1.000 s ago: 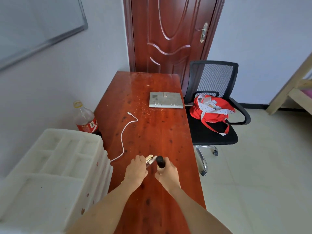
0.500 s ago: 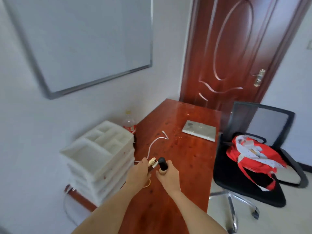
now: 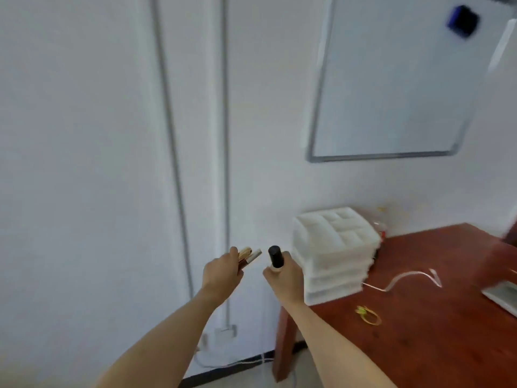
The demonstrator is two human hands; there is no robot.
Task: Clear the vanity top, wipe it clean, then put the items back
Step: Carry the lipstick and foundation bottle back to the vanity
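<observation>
The black tube (image 3: pixel 275 256) stands almost straight up in the right hand (image 3: pixel 285 278), with its round end on top and its long side running up and down. The fingers of that hand are curled tight around its lower part. It is up in the air, off the left end of the table (image 3: pixel 436 326) and in front of the white wall (image 3: pixel 84 163). The left hand (image 3: pixel 222 273) is just beside it, not touching. Its fingers are curled around a few small things (image 3: pixel 247 257), some gold and one silver. They are long and thin and lean up and to the right, toward the black tube. They are too blurry to tell what they are.

Half a second ago both hands were over the red-brown table top. Now they are past its left edge, out over the floor. The view has swung to the left too, so the door, the chair and the red bag no longer show. The hands hold the same things in the same way as before.

A white stack of trays (image 3: pixel 334 247) sits at the left end of the table, by the wall. The top tray has little square boxes in it, and nothing can be seen inside them. A bottle with a red label (image 3: pixel 379 226) stands behind the stack, mostly hidden. A white cord (image 3: pixel 405 277) lies on the table to the right of the trays. A small yellow band (image 3: pixel 368 315) lies on the wood nearer the person. A flat grey thing (image 3: pixel 503 296) pokes in at the right edge. A whiteboard (image 3: pixel 397 79) hangs on the wall above.
</observation>
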